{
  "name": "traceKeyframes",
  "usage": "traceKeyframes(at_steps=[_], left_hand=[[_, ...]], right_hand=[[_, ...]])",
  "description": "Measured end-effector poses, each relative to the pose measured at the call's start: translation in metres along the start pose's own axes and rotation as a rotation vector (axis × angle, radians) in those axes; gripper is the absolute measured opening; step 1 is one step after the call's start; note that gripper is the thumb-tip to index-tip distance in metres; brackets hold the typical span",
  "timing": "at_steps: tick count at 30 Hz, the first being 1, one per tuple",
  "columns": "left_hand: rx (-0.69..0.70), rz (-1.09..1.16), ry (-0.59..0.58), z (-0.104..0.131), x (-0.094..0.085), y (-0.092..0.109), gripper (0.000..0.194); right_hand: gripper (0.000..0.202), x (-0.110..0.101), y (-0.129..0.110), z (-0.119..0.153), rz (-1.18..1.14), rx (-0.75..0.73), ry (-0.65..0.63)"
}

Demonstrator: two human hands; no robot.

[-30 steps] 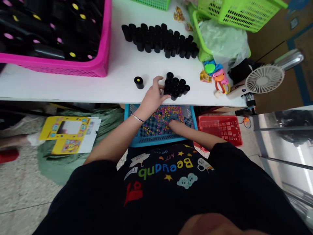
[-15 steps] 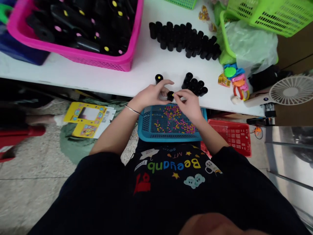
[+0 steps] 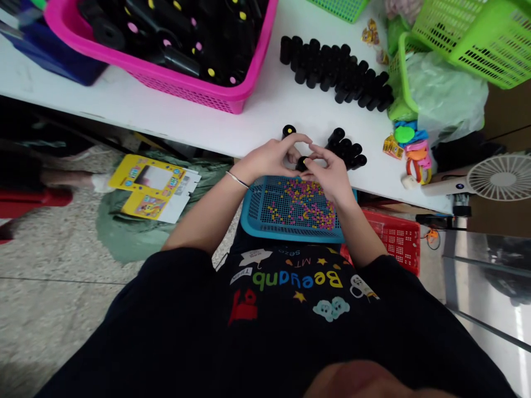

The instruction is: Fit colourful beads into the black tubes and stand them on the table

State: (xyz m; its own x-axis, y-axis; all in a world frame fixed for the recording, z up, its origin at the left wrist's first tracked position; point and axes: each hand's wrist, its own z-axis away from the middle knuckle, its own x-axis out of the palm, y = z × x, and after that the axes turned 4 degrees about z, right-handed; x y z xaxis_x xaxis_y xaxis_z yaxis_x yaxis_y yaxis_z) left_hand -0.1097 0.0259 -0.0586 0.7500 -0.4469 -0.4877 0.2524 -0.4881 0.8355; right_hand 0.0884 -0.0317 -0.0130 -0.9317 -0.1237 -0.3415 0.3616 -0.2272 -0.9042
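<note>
At the table's front edge, my left hand (image 3: 270, 158) is closed around a small black cylinder (image 3: 301, 165), thumb below and forefinger arched above it. My right hand (image 3: 333, 176) meets it from the other side, its fingertips pinched on a tiny yellow piece at the cylinder's end. Just behind my left hand stands another black cylinder (image 3: 289, 131) with a yellow dot on top. A small cluster of black cylinders (image 3: 347, 150) stands behind my right hand. Beneath both hands, a blue mesh basket (image 3: 255, 218) holds scattered pink and yellow pieces.
A pink basket (image 3: 238, 104) full of black parts with coloured dots stands at the back left. Rows of black cylinders (image 3: 332, 72) stand farther back on the white table (image 3: 265, 119). Green baskets (image 3: 477, 47), a white fan (image 3: 493, 177) and a red crate (image 3: 398, 243) are on the right.
The view has shifted, moving the table things rightward in the picture. My right hand has closed in on the cylinder, and its fingers now meet my left forefinger.
</note>
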Motion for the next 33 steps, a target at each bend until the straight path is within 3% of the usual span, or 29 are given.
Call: traceKeyframes(at_steps=[4, 10, 13, 15, 17, 19, 22, 24, 27, 30, 33], left_hand=[[0.008, 0.018, 0.005, -0.001, -0.001, -0.001, 0.079], [-0.002, 0.02, -0.003, -0.002, -0.002, -0.003, 0.081], [-0.011, -0.018, 0.011, -0.001, -0.001, -0.002, 0.078], [-0.017, -0.065, 0.021, 0.003, 0.001, 0.001, 0.065], [-0.027, -0.132, 0.041, 0.008, 0.006, 0.006, 0.048], [-0.034, -0.224, 0.087, 0.013, 0.011, 0.011, 0.039], [-0.052, -0.414, 0.195, 0.017, 0.012, 0.015, 0.041], [-0.092, -0.521, 0.267, 0.017, 0.009, 0.016, 0.042], [-0.146, -0.558, 0.358, 0.01, 0.008, 0.023, 0.046], [-0.144, -0.486, 0.363, -0.002, 0.025, 0.04, 0.047], [-0.124, -0.407, 0.286, -0.019, 0.059, 0.06, 0.045]], right_hand=[[0.029, 0.0, 0.001, -0.007, -0.121, 0.123, -0.086], [0.029, 0.004, 0.005, -0.012, -0.186, 0.17, -0.065], [0.034, 0.014, 0.007, -0.008, -0.146, 0.099, -0.046], [0.043, 0.019, 0.012, 0.002, -0.088, 0.008, -0.008], [0.049, 0.02, 0.024, 0.017, -0.023, -0.081, 0.041], [0.042, 0.016, 0.043, 0.032, 0.088, -0.15, 0.054], [0.018, -0.001, 0.079, 0.049, 0.472, -0.198, -0.159], [0.017, -0.014, 0.1, 0.055, 0.71, -0.165, -0.319], [0.024, -0.027, 0.12, 0.062, 0.815, -0.108, -0.356], [0.037, -0.03, 0.129, 0.066, 0.796, -0.127, -0.345], [0.049, -0.026, 0.134, 0.064, 0.749, -0.174, -0.283]])
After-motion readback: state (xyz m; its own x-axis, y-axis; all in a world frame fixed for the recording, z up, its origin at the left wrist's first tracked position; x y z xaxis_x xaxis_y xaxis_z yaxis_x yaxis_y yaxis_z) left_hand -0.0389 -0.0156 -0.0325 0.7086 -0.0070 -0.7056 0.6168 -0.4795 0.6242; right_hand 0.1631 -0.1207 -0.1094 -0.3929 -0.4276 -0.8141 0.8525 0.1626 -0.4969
